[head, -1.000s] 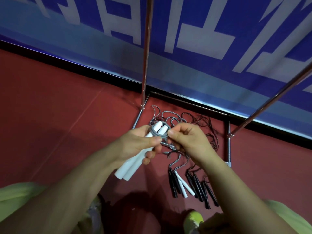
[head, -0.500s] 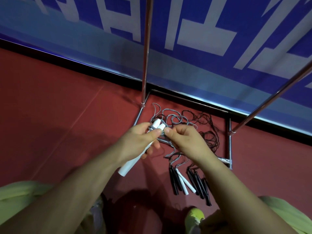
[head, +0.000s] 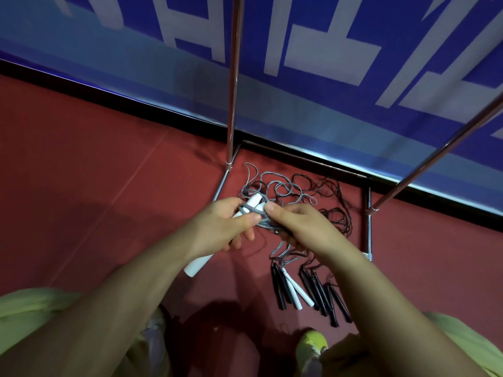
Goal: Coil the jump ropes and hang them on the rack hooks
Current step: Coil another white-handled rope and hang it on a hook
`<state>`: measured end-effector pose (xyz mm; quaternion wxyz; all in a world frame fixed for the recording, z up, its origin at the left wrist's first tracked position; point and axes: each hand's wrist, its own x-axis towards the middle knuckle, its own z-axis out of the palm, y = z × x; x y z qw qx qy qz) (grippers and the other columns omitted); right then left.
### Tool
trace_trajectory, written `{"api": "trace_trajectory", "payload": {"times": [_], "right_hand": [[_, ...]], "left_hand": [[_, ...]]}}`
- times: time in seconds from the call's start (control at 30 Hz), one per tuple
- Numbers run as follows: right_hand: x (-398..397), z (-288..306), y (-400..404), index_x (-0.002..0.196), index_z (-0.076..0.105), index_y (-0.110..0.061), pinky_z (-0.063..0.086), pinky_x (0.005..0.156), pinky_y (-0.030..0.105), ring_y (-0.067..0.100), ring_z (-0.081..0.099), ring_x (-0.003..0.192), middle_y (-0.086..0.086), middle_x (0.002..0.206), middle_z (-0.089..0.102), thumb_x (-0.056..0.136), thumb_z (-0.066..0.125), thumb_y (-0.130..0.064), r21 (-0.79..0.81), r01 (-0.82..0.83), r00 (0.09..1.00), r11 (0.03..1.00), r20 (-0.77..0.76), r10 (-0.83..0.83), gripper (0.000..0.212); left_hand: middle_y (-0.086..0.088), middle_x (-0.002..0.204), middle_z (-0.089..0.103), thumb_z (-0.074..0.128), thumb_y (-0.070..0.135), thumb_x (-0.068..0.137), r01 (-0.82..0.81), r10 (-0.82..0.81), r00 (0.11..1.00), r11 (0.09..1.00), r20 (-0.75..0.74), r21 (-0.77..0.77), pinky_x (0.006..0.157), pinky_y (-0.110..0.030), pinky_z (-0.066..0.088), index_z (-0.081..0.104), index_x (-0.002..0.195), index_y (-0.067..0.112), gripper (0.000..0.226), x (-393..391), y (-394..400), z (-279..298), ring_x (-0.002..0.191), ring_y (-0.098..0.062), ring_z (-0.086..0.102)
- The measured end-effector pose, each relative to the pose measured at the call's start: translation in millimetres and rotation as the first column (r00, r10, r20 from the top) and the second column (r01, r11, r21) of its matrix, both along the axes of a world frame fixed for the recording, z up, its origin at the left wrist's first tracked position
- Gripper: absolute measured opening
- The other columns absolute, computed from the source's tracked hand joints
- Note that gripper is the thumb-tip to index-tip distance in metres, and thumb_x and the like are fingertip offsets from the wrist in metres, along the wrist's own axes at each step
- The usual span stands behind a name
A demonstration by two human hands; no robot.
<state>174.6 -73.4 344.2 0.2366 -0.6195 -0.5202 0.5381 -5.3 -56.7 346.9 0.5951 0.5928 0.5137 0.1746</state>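
Two hands work one rope above the floor. Left hand (head: 223, 227) wraps the pair of white handles (head: 246, 209), held side by side so they act as a core for the cord; their butt end pokes out below the palm. Right hand (head: 296, 227) pinches the grey cord (head: 254, 210) at the thumb tip, right where a turn crosses the handles' tops, judging by that it's cinching a wrap so the bundle won't spring apart. Cord looks thin and springy, a few loops bunched between the hands. Below on the red floor (head: 95, 186), remaining ropes: black and white handles (head: 302, 292) lined up near the feet, their cords (head: 294, 191) tangled in loose grey and black loops further out, inside the rack base. Rack uprights (head: 233, 104) rise behind that; no hooks in view. Blue banner (head: 326, 77) at the back. Nothing hung yet as far as visible.
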Motion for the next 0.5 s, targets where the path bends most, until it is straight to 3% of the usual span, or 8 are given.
{"api": "trace_trajectory", "payload": {"times": [0.1,0.2,0.33,0.43,0.5], "right_hand": [[-0.1,-0.3,0.6,0.05,0.051,-0.021,0.022,0.041,0.02,0.008,0.027,0.041,-0.004,0.047,0.037,0.087,0.062,-0.046,-0.033,0.045,0.997,0.998,-0.058,-0.047,0.046],[-2.4,-1.4,-0.3,0.053,0.051,-0.019,0.024,0.042,0.017,0.007,0.027,0.041,-0.007,0.046,0.035,0.087,0.065,-0.04,0.037,0.071,0.997,0.997,-0.005,-0.071,0.043],[-7.3,-4.9,-3.5,0.066,0.049,-0.01,0.026,0.045,0.019,0.008,0.029,0.047,-0.006,0.052,0.033,0.089,0.063,-0.039,0.142,0.066,0.994,0.988,0.079,-0.078,0.04],[-10.8,-8.4,-4.6,0.061,0.047,-0.01,0.027,0.048,0.022,0.009,0.031,0.049,-0.006,0.053,0.034,0.092,0.059,-0.043,0.186,0.029,0.988,0.982,0.144,-0.056,0.047],[-9.8,-6.3,-3.3,0.054,0.047,-0.018,0.027,0.049,0.022,0.006,0.031,0.045,-0.012,0.047,0.034,0.094,0.054,-0.044,0.176,-0.008,0.989,0.984,0.147,-0.018,0.048]], "left_hand": [[0.008,0.065,0.066,0.053,0.025,0.095,0.004,-0.004,1.0,1.0,0.013,0.001,0.051,-0.025,0.04,0.056,0.093,0.026,0.004,0.1,-1.0,-2.5,0.051,-0.007,0.054],[0.008,0.065,0.067,0.052,0.03,0.095,-0.033,0.033,0.999,0.999,0.009,-0.012,0.05,-0.025,0.04,0.057,0.09,0.027,0.008,2.9,-2.2,-8.4,0.049,-0.006,0.053],[0.003,0.066,0.067,0.052,0.033,0.094,-0.104,0.106,0.994,0.993,0.027,-0.051,0.05,-0.026,0.038,0.061,0.084,0.019,0.02,6.9,-3.0,-12.5,0.046,-0.01,0.05],[0.001,0.066,0.066,0.053,0.036,0.093,-0.155,0.159,0.987,0.984,0.035,-0.089,0.048,-0.025,0.036,0.062,0.083,0.016,0.025,7.9,-3.0,-12.2,0.046,-0.012,0.049],[-0.001,0.064,0.064,0.053,0.032,0.094,-0.204,0.218,0.972,0.969,0.087,-0.143,0.046,-0.023,0.034,0.061,0.084,0.011,0.024,7.6,-1.1,-10.9,0.045,-0.013,0.047]]}}
